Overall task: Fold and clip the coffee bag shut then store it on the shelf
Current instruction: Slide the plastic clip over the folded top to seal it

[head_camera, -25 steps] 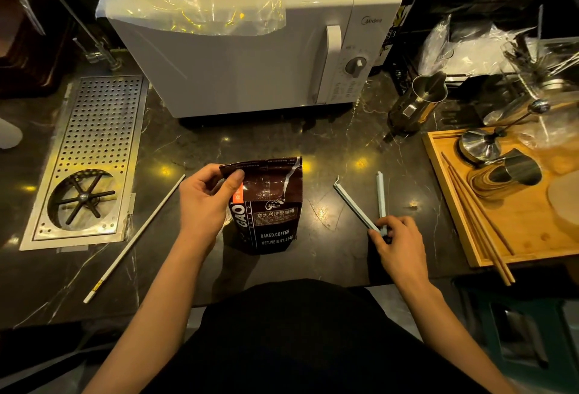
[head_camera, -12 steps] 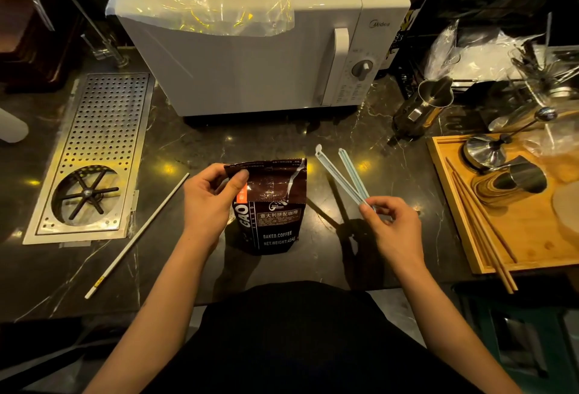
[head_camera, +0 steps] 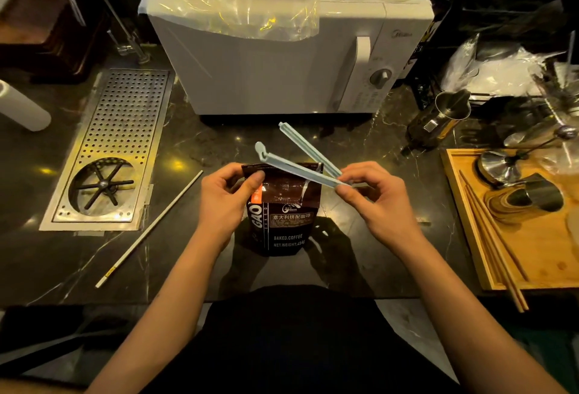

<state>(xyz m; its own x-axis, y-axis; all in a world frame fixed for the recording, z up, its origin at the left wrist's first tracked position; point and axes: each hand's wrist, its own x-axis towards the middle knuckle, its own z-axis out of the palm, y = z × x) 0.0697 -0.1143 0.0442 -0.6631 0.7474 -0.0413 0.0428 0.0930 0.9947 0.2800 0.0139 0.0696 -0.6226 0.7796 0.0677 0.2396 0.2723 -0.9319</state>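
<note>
Coffee bag (head_camera: 283, 215) stands upright on the dark counter, just in front of the microwave (head_camera: 282, 58). Left hand (head_camera: 224, 202) pinches the bag's folded top corner, thumb and fingers closed on it. Right hand (head_camera: 376, 202) grips the hinge end of the pale clip (head_camera: 297, 161) — arms spread in a V. Next, imo: slide the open arms over the fold, one arm front, one behind, keep the fold flat w/ the left hand — then press shut.

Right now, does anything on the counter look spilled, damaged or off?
Nothing spilled or damaged. The coffee bag stands upright, pinched by the left hand; the right hand holds the clip open above it.
</note>
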